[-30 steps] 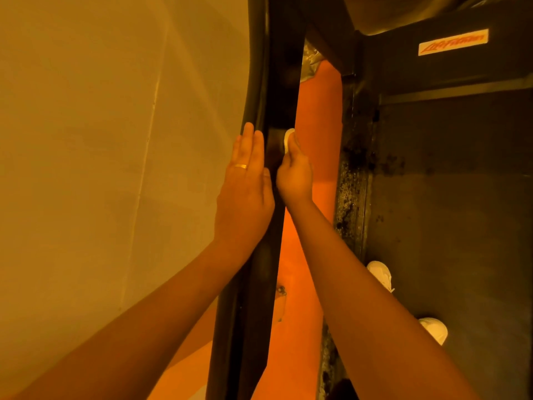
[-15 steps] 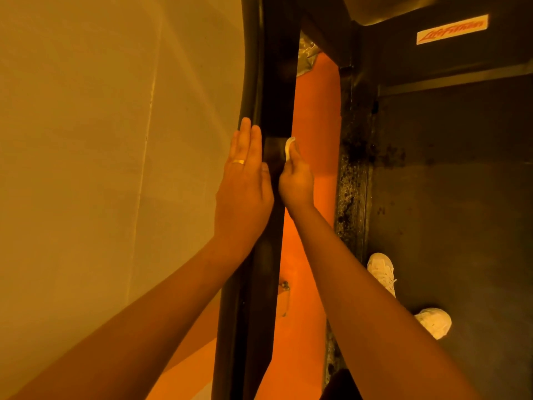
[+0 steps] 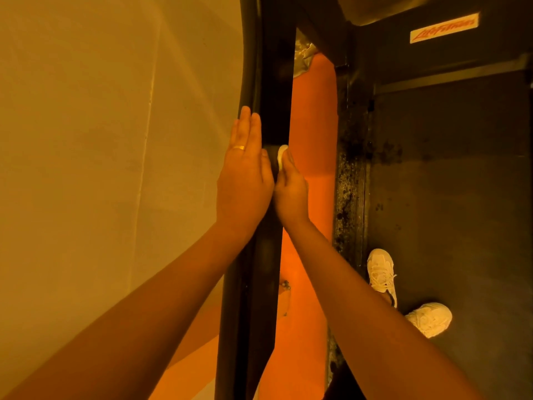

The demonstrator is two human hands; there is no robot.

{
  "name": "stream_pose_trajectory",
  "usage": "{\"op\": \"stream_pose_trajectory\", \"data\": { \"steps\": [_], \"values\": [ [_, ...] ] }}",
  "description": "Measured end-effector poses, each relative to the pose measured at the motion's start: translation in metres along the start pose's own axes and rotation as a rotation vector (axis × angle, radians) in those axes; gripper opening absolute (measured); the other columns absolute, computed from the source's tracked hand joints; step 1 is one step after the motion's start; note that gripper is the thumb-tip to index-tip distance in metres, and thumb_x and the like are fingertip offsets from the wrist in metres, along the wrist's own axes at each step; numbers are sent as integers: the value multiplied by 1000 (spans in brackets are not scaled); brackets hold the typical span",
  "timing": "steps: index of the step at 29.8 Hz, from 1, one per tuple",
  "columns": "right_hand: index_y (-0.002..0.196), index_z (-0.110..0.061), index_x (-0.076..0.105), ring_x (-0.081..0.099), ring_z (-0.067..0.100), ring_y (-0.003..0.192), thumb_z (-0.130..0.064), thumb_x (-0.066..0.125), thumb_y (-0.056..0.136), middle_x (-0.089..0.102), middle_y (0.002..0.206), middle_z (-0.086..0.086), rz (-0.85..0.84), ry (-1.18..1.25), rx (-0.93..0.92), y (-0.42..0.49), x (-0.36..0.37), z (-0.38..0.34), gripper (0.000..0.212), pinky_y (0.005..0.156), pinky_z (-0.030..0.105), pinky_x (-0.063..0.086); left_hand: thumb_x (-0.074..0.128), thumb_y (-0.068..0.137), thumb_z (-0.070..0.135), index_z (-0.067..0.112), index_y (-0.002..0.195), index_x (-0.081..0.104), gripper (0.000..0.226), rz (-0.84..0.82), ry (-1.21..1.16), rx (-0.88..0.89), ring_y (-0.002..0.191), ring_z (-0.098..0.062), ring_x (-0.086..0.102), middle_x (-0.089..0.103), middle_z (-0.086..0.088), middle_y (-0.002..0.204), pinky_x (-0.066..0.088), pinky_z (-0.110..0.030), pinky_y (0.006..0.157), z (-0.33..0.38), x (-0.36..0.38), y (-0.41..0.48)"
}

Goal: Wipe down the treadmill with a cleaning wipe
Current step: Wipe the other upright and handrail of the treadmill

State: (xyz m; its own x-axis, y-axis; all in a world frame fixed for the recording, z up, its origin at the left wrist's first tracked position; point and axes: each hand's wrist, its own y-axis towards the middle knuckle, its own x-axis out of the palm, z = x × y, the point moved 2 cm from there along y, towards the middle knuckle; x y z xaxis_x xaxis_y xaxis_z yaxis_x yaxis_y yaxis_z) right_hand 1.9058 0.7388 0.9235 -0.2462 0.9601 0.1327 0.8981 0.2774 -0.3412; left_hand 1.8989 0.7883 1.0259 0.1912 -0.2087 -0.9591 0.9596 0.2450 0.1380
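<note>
Hands flank the treadmill's black upright rail (image 3: 274,82) in the head view, as we look down. Our left hand (image 3: 245,180) lies flat on the rail's left side, fingers straight and together, a ring (image 3: 238,147) on one, holding nothing. Our right hand (image 3: 291,194) pinches a small white wipe (image 3: 281,155) against the rail's right edge, just beside the left thumb; its other fingers are hidden from us. Right of the rail lie orange floor (image 3: 313,125), then the dark treadmill deck (image 3: 447,197), where our two white shoes (image 3: 380,269) stand
</note>
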Motion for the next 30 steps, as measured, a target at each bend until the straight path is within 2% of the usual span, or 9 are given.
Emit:
{"op": "stream_pose_trajectory", "data": {
  "steps": [6, 9, 12, 16, 19, 21, 23, 26, 30],
  "values": [
    [155, -10, 35, 41, 26, 143, -3, 37, 106, 42, 156, 12, -12, 3, 53, -13, -5, -11, 50, 112, 23, 32, 39, 102, 10, 5, 156, 28, 56, -16, -31, 2, 153, -26, 19, 20, -11, 165, 33, -37, 119, -1, -1, 0],
    [156, -13, 32, 42, 24, 142, -2, 39, 106, 42, 156, 12, -32, 18, 23, -63, -2, -8, 52, 112, 21, 36, 38, 104, 11, 7, 157, 26, 55, -37, -24, -10, 154, -22, 15, 16, -8, 167, 26, -21, 117, 0, -2, 0],
    [157, -14, 28, 27, 16, 150, -1, 36, 107, 29, 163, 5, -63, 42, 34, -98, -1, -5, 53, 114, 8, 23, 37, 105, 12, 7, 158, 22, 55, -73, -43, -22, 154, -21, 11, 13, -8, 168, 19, -16, 117, 1, -6, -1],
    [156, -12, 31, 29, 21, 150, -3, 37, 107, 32, 162, 10, -92, 13, 21, -98, -6, -1, 50, 120, 26, 27, 36, 103, 10, 3, 158, 16, 59, -148, -74, 24, 155, -25, 5, 6, -14, 167, 7, -15, 120, -2, -13, -38],
    [153, -6, 37, 39, 29, 145, -7, 38, 107, 42, 156, 15, -102, -38, 24, -71, -6, 1, 47, 119, 44, 32, 38, 101, 8, 1, 157, 18, 60, -135, -41, 12, 155, -27, 8, 8, -15, 167, 15, -31, 125, -4, -15, -66],
    [153, -2, 36, 37, 30, 146, -3, 37, 105, 40, 157, 16, -90, -30, 27, -45, -9, -2, 48, 121, 34, 28, 39, 100, 6, 2, 157, 20, 60, -121, -35, -6, 154, -29, 11, 11, -15, 166, 23, -43, 123, 0, -14, -67],
    [152, -3, 36, 37, 28, 145, 0, 36, 106, 40, 156, 16, -40, 39, 80, -15, -6, -4, 46, 111, 12, 27, 40, 99, 5, 1, 156, 22, 60, -118, -33, -18, 154, -31, 13, 13, -16, 166, 29, -48, 120, -2, -12, -63],
    [153, -5, 37, 40, 24, 143, 1, 36, 105, 43, 154, 14, 22, 58, 95, 4, -6, -3, 48, 107, 10, 27, 41, 99, 5, 2, 156, 24, 60, -110, -28, -5, 154, -30, 13, 14, -15, 166, 33, -49, 118, -2, -12, -64],
    [154, -8, 36, 32, 9, 144, -2, 35, 108, 37, 158, 7, 26, 96, 59, -30, -3, -1, 47, 102, -5, 20, 40, 99, 8, 5, 157, 25, 60, -104, -15, -16, 155, -25, 12, 13, -11, 167, 37, -48, 115, -3, -11, -62]
  ]
}}
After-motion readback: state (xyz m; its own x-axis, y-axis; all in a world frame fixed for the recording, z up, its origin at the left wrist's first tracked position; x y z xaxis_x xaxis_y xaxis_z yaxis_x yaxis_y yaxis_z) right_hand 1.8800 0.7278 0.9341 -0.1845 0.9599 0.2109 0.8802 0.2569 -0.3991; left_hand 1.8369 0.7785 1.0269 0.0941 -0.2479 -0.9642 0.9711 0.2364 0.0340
